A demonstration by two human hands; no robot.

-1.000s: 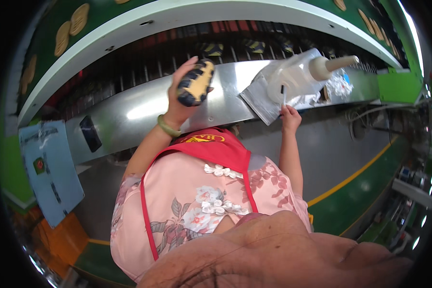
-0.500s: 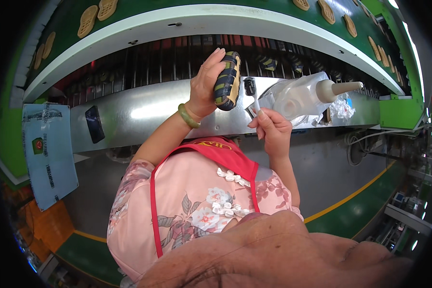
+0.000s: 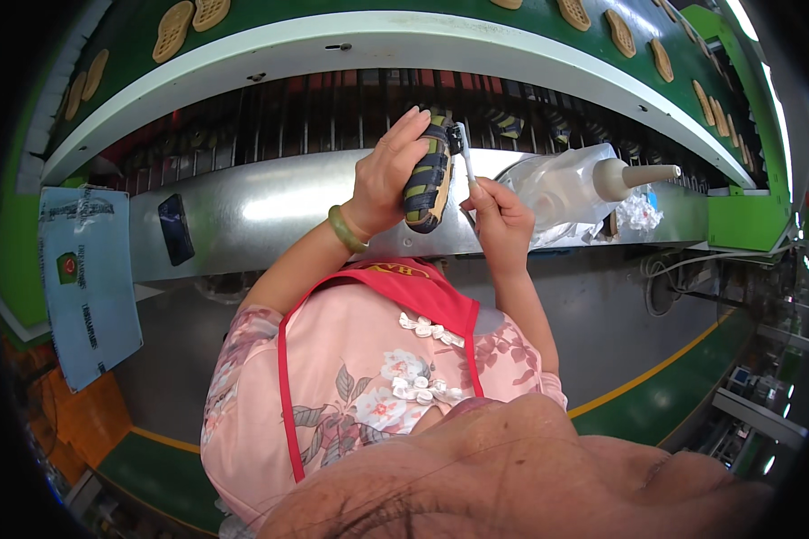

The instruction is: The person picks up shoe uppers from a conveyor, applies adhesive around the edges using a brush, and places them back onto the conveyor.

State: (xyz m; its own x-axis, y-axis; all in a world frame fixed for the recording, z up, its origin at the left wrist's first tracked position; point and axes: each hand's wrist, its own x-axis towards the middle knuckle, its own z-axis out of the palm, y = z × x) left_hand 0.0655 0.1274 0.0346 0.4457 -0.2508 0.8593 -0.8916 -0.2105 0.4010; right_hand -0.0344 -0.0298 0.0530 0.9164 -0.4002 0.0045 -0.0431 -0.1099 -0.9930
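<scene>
Striped shoe (image 3: 430,180) is up over the metal ledge (image 3: 288,199), left hand (image 3: 390,175) curled round its side, right hand (image 3: 502,220) pinching a brush (image 3: 468,160) by its underside edge. I'd brace it firmly and stroke lightly.

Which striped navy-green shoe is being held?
The striped shoe in the bare left hand; the other shoes lie beyond the silver metal ledge.

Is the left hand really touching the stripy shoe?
Touching. The head view shows it: the left hand is pressed against the side of the shoe, its fingers lying over the stripes with no gap showing.
</scene>
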